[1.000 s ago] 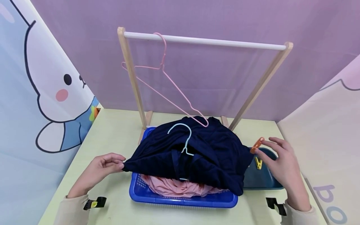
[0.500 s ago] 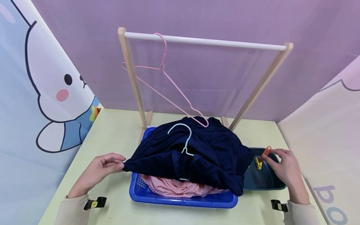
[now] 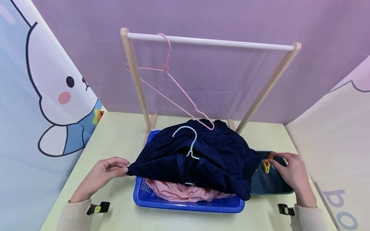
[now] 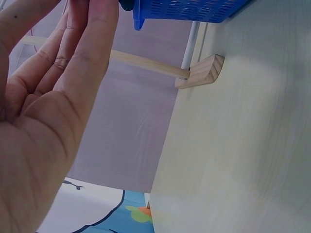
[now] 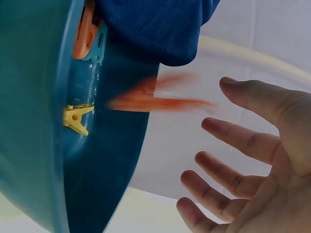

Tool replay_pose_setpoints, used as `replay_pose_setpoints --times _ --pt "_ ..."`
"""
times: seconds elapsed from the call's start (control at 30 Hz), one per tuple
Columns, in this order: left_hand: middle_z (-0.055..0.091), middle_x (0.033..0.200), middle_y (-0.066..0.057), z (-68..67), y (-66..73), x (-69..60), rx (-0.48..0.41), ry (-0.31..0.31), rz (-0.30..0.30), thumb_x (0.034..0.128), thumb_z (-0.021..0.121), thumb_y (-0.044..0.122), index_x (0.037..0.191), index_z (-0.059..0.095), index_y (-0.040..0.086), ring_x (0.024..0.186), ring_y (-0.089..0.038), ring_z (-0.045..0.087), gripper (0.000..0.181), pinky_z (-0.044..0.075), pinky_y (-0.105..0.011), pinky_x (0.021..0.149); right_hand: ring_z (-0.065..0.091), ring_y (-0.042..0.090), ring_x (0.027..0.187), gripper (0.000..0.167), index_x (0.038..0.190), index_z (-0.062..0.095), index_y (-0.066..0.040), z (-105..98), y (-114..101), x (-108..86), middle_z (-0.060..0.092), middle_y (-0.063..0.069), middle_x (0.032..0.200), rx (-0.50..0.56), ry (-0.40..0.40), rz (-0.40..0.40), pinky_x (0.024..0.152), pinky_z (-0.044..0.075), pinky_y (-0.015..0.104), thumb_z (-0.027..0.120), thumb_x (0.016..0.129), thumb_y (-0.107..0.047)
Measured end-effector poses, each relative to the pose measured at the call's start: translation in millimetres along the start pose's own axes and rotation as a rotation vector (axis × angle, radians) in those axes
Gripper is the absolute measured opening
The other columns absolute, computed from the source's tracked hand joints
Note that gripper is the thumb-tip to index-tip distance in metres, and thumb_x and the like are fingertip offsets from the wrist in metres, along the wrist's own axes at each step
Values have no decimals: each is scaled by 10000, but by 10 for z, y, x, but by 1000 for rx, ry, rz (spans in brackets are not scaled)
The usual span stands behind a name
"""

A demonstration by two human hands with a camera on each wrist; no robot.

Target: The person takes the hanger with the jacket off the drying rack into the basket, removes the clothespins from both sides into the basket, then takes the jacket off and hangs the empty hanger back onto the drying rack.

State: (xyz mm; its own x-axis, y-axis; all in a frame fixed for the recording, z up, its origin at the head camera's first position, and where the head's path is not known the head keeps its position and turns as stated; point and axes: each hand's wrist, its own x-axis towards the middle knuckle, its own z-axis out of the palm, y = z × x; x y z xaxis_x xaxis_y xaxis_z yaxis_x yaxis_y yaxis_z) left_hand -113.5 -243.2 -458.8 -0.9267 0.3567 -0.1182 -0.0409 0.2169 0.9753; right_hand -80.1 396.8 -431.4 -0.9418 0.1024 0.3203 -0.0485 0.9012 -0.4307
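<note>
My left hand (image 3: 105, 176) pinches the left corner of a dark navy garment (image 3: 222, 150), heaped over a blue basket (image 3: 188, 208). A light blue hanger (image 3: 195, 141) pokes its hook out of the garment's opening. My right hand (image 3: 295, 171) is over the dark teal tray (image 3: 271, 193), fingers spread. In the right wrist view an orange clothespin (image 5: 141, 102) is blurred in mid-air, apart from the fingertips. A yellow clothespin (image 5: 75, 118) lies in the tray, with another orange clothespin (image 5: 86, 31) and a teal clothespin (image 5: 99, 43) near the garment's edge.
A wooden rack with a white bar (image 3: 216, 42) stands behind the basket. From it hangs a pink hanger (image 3: 185, 93), its lower end over the garment. Pink cloth (image 3: 185, 192) lies in the basket under the navy garment.
My right hand has moved down and slightly right over the tray with the orange clothespin, and has now let it go. My left hand stays at the garment's corner.
</note>
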Motion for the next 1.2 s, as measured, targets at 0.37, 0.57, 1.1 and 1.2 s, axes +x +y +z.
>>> replay_pose_setpoints --times 0.37,0.57,1.1,1.2 --pt "714 1058 -143 4 -5 -10 0 7 4 966 688 148 1228 611 -77 941 -327 712 354 586 -352 826 451 525 1126 352 1132 647 117 -19 -96 -4 570 362 1167 20 -33 7 894 379 664 752 892 -120" --pt "711 1054 -142 9 -9 -16 6 9 15 966 688 146 1233 604 -86 935 -320 713 364 586 -387 827 459 518 1131 349 1135 655 111 -34 -266 -28 566 345 1175 49 -16 -37 883 385 659 764 881 -103" --pt "719 1041 -133 4 1 -25 -11 3 56 961 688 116 1152 664 -58 927 -266 721 260 590 -343 813 594 320 1005 320 987 769 -86 85 -1216 -240 657 114 1142 124 10 -472 797 440 403 878 688 -56" --pt "717 1041 -129 4 7 -29 -10 2 62 962 685 112 1149 664 -61 927 -263 721 255 590 -347 814 609 293 995 306 968 774 -110 135 -1290 -272 667 90 1113 146 0 -523 825 424 394 874 684 -55"
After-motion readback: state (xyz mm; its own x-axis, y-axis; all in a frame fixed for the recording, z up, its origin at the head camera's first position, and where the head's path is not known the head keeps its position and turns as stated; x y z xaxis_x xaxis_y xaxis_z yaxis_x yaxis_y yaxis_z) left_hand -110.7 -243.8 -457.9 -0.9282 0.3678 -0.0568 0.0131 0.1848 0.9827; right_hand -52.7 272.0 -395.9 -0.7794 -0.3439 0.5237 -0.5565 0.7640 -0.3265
